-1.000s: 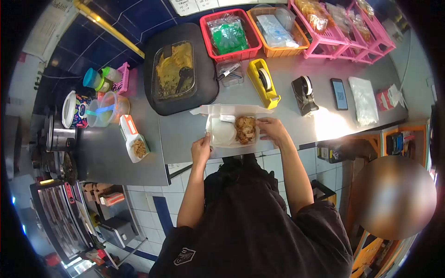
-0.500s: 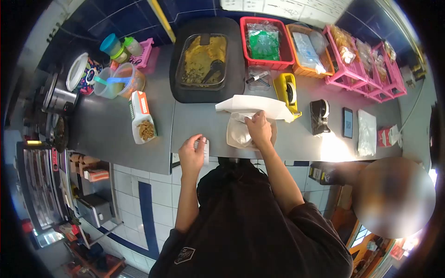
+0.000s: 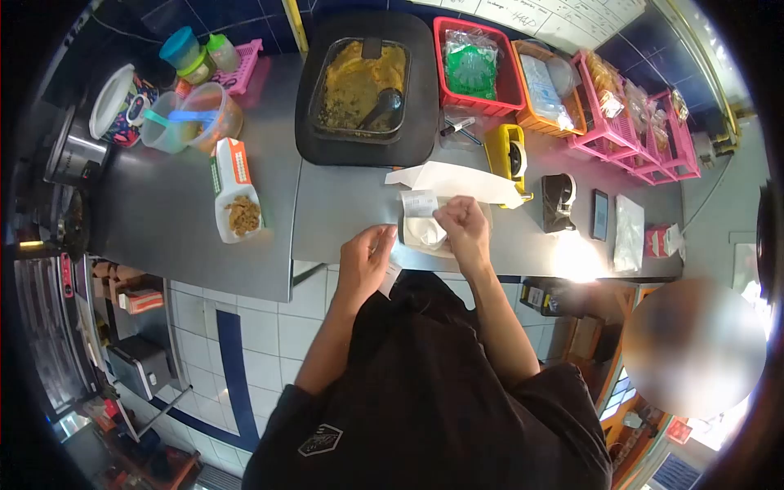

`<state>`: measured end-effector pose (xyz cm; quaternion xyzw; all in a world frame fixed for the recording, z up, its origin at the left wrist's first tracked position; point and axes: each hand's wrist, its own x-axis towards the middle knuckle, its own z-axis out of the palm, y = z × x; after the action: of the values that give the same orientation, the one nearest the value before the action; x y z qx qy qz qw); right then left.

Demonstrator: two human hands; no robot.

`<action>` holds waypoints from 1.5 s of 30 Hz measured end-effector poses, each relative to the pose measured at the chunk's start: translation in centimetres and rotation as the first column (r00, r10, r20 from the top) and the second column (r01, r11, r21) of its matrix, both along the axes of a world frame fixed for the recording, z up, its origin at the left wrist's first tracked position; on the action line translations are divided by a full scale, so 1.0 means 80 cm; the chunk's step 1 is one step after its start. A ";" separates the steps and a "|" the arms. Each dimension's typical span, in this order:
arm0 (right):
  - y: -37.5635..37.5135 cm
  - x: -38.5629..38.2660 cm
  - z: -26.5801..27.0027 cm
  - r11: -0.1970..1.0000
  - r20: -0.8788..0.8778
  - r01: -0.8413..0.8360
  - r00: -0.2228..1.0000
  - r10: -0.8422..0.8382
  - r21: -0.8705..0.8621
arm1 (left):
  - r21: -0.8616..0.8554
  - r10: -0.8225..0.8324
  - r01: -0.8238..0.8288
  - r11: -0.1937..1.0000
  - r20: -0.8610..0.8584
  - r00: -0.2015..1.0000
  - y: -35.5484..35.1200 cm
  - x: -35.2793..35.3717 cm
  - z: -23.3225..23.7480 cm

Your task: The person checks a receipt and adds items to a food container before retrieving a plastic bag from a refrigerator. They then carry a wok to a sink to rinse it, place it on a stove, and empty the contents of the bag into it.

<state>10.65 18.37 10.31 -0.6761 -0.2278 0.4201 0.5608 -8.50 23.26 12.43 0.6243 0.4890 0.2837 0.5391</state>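
An open takeaway carton (image 3: 482, 222) sits near the counter's front edge, its white lid flap (image 3: 457, 180) raised behind it. Inside rests a white, rounded item (image 3: 425, 233) that looks wrapped. A printed paper slip (image 3: 420, 203) shows over the carton's left part. My right hand (image 3: 467, 233) is above the carton, fingers curled into a pinch beside that slip; what it grips is hidden. My left hand (image 3: 367, 261) is at the carton's near left side, fingers together, with another white paper slip (image 3: 390, 279) partly hidden beneath it.
A food-filled carton (image 3: 242, 214) stands to the left. Behind are a glass dish (image 3: 359, 98) with a black utensil, a red basket (image 3: 506, 108), an orange basket (image 3: 576, 126) and pink racks (image 3: 645, 163). A yellow tape dispenser (image 3: 500, 151), black dispenser (image 3: 559, 208) and phone (image 3: 600, 214) lie rightward.
My left hand has moved right, toward the carton, with its paper slip. My right hand has curled more over the carton, and a printed slip now shows beside it. The view has shifted slightly.
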 end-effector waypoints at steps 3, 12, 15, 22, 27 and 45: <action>-0.039 -0.012 0.043 0.981 0.079 -0.097 0.993 0.085 0.165 | -0.047 -0.050 0.060 0.997 0.202 0.978 0.005 0.006 0.000; -0.085 0.015 0.107 0.927 0.029 -0.032 0.999 0.022 0.374 | -0.165 -0.163 0.249 0.954 0.411 0.897 -0.017 0.072 0.063; -0.100 0.045 0.124 0.946 -0.026 -0.035 0.999 0.046 0.321 | -0.062 -0.221 0.248 0.967 0.284 0.933 -0.027 0.100 0.075; -0.139 0.162 0.127 0.963 -0.051 -0.083 0.994 0.099 0.257 | -0.088 -0.191 0.297 0.951 0.589 0.785 -0.085 0.223 0.105; -0.152 0.275 0.117 0.897 0.079 -0.368 0.930 0.360 0.244 | 0.034 -0.315 0.323 0.946 0.333 0.889 -0.118 0.281 0.080; 0.125 0.874 -0.042 0.981 0.886 0.097 0.451 0.108 -0.169 | -0.518 0.322 0.060 0.854 0.614 0.721 -0.144 0.232 0.135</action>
<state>80.58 28.36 6.99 -0.8463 -0.4476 0.0256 0.2878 10.02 11.71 23.24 0.2757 0.3578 0.3934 0.8007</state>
